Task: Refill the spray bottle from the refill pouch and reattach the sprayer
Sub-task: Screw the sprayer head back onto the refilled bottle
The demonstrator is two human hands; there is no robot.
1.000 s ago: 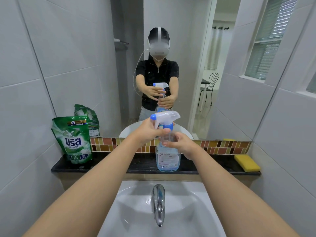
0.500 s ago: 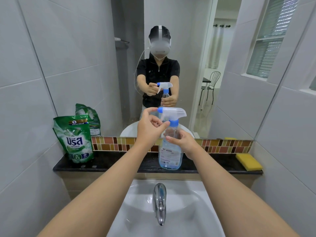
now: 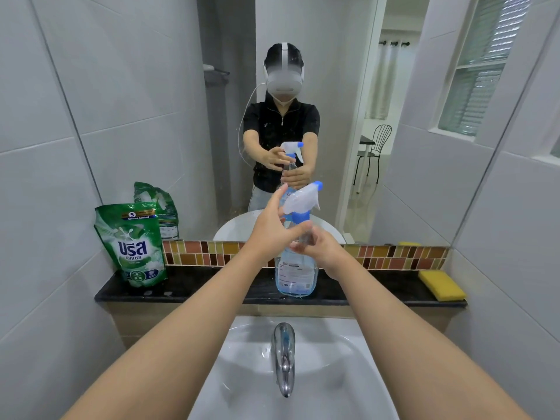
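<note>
A: Count first. What's on the ledge?

B: One spray bottle [image 3: 296, 269], clear, bluish liquid low in it, standing upright near the middle of the black ledge [image 3: 212, 291]. One sprayer [image 3: 301, 199], white with a blue nozzle tip and blue collar, sitting at the bottle's neck, head tilted, nozzle pointing up and right. One green refill pouch [image 3: 133, 244], upright at the left end, well apart from the bottle. One yellow sponge [image 3: 441, 285] at the right end.

A: Hands?

B: Two, both bare. Left hand [image 3: 272, 230] is at the sprayer's collar, thumb and fingers curled around it, fingertips blurred. Right hand [image 3: 321, 248] is wrapped around the bottle's shoulder just below the collar, gripping it. Whether the collar is fully seated, can't tell.

A: Surface and room?

B: Dark polished stone ledge, some small wet spots near the pouch. Below it one white basin [image 3: 251, 386] with one chrome tap [image 3: 284, 356]. Behind the ledge, a strip of brown, orange and yellow mosaic tile [image 3: 391, 257], then a large mirror [image 3: 333, 71] doubling the pouch, bottle and person. Grey wall tiles on both sides; mirror shows a louvred window, an open doorway and one wire chair.
</note>
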